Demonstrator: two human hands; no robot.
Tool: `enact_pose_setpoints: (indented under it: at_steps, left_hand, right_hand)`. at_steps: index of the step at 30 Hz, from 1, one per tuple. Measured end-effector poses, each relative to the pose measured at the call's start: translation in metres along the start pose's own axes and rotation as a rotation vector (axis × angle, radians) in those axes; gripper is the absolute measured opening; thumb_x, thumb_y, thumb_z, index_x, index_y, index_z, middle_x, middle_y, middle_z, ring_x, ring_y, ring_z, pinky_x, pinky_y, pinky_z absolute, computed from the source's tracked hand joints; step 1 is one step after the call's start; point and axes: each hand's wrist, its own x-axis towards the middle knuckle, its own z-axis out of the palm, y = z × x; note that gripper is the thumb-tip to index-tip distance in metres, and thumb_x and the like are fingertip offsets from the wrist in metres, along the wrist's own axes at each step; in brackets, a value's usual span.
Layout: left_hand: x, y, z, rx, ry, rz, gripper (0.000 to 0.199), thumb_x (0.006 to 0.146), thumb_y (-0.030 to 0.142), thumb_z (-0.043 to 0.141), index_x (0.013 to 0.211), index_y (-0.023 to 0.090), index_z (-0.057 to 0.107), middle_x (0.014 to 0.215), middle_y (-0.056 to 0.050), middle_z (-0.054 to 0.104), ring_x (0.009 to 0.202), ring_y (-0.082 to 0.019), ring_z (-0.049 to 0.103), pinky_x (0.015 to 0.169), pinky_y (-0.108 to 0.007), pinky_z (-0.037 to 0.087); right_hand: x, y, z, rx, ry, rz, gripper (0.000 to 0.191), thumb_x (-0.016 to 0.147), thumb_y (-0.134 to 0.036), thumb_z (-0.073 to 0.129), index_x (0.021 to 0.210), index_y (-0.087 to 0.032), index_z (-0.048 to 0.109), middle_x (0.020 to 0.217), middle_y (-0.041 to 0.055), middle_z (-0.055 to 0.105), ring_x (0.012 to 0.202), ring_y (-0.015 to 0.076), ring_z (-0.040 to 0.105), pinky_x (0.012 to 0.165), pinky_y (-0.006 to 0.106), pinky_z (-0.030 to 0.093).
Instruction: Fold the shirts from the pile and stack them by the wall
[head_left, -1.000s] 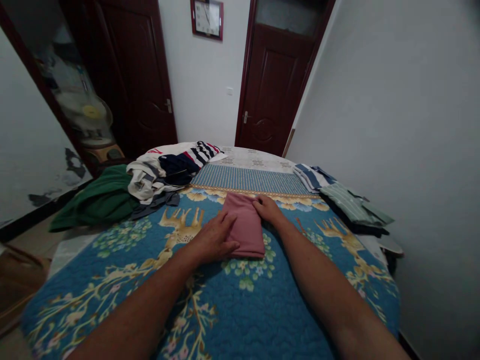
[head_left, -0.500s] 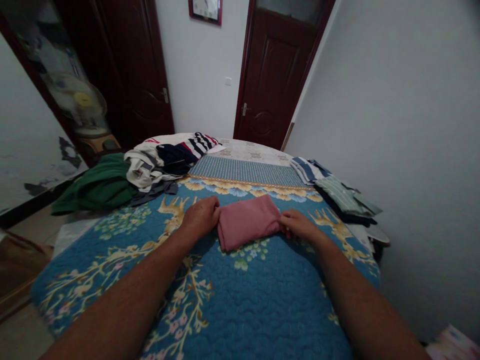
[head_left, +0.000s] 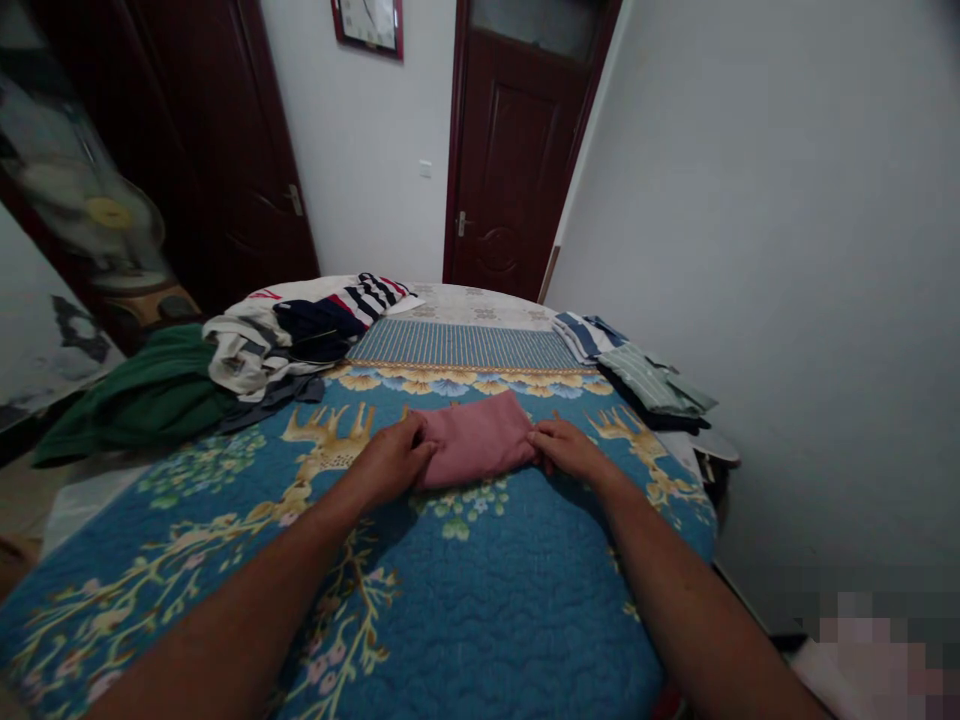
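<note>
A folded pink cloth (head_left: pixel 476 437) lies near the middle of the blue patterned bedspread (head_left: pixel 510 600). At its left end, my left hand (head_left: pixel 394 458) pinches the edge, thumb on top. My right hand (head_left: pixel 564 448) grips the opposite end between thumb and fingers. The cloth forms a compact rectangle between both hands, resting on or just over the bedspread. Its underside is hidden.
A loose heap of clothes, with a green garment (head_left: pixel 142 395) and a navy one (head_left: pixel 319 325), is at the back left. Folded clothes, including a light green striped one (head_left: pixel 652 380), are stacked at the right edge by the wall.
My left hand has shifted its hold, with the thumb now over the cloth's left end. My right hand keeps its grip. The whole view has turned slightly, so the scene sits further left.
</note>
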Motion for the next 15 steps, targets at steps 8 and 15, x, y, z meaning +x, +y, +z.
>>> enact_pose_setpoints:
  at_steps: [8,15]
  left_hand:
    - [0.016,-0.026,-0.011,0.015,0.110,-0.076,0.024,0.094,0.042,0.055,0.090,0.023,0.069,0.098,-0.007,0.076,0.098,-0.028,0.068,0.083,-0.034,0.046]
    - [-0.005,-0.009,-0.011,0.080,-0.043,-0.120,0.030,0.086,0.052,0.065,0.078,0.024,0.060,0.077,-0.002,0.067,0.073,-0.023,0.062,0.064,-0.032,0.034]
  right_hand:
    - [0.001,-0.001,0.003,-0.077,-0.004,-0.096,0.027,0.092,-0.043,0.062,0.077,-0.021,0.065,0.064,-0.0030,0.060,0.062,0.0153,0.055,0.062,0.026,0.039]
    - [0.002,0.000,0.000,-0.081,-0.036,-0.112,0.027,0.089,-0.042,0.065,0.075,-0.020,0.066,0.072,-0.0020,0.061,0.069,0.0152,0.053,0.064,0.026,0.036]
